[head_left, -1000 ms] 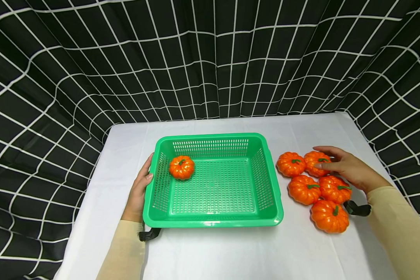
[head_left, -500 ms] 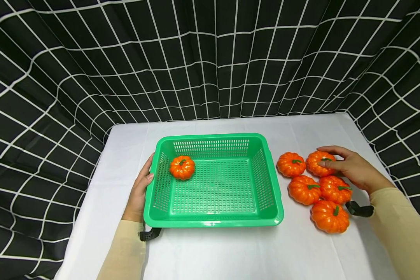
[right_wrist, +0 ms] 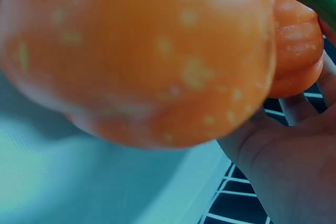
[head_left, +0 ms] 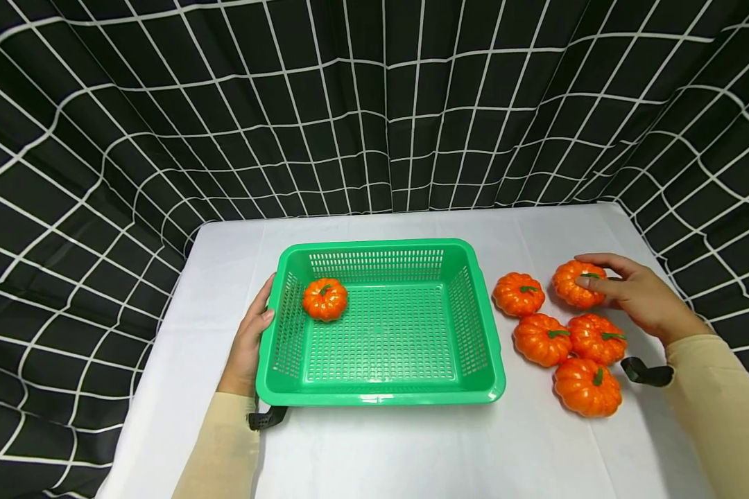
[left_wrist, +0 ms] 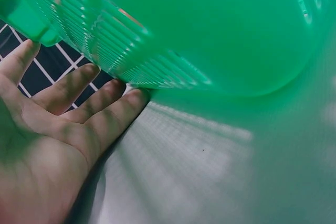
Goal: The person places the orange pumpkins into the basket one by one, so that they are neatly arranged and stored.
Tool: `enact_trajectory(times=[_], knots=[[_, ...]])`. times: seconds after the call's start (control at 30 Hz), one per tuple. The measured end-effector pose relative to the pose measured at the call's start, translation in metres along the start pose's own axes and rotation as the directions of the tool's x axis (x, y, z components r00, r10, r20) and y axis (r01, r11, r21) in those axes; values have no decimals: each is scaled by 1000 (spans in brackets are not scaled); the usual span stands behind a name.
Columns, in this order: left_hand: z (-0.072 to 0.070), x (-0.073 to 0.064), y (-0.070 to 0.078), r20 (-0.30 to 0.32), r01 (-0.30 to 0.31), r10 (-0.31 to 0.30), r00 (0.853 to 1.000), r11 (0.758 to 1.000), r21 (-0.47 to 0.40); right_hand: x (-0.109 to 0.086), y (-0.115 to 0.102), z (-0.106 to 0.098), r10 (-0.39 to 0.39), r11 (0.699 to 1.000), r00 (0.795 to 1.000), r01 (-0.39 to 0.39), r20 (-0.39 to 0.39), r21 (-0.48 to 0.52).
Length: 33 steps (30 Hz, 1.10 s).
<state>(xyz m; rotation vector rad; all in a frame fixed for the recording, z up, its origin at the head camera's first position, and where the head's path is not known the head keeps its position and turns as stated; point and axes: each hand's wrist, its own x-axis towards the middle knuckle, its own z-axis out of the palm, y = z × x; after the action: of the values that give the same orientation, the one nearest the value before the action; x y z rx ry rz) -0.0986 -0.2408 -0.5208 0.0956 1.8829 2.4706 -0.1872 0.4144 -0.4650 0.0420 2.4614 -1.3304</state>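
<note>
Pinching the back-right pumpkin (head_left: pixel 566 283), just beside its neighbours (head_left: pixel 541 339), in a half-closed right hand (head_left: pixel 643 296), ideally holding its glossy sides squarely; resting a straight-fingered left hand (head_left: pixel 247 346) against the basket (head_left: pixel 374 399).

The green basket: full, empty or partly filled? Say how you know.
Partly filled: the green basket holds just one orange pumpkin, with plenty of room beside it.

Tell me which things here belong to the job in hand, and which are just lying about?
Likely part of the job:
right hand, gripping one pumpkin
left hand, touching the green basket
pumpkin inside the basket
four other pumpkins

Probably just there:
white tablecloth
black checked curtain
black wrist gadgets
</note>
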Motion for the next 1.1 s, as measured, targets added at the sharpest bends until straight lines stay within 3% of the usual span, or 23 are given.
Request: enact_trajectory(times=[0.2, 1.1], knots=[[0, 0, 0, 0, 0, 0, 1000, 1000, -1, -2, -5, -3, -10, 999, 1000, 11, -23, 51], [-1, 0, 0, 16, -8, 8, 1000, 1000, -14, -14, -35, -8, -59, 994, 996, 65, -70, 87]])
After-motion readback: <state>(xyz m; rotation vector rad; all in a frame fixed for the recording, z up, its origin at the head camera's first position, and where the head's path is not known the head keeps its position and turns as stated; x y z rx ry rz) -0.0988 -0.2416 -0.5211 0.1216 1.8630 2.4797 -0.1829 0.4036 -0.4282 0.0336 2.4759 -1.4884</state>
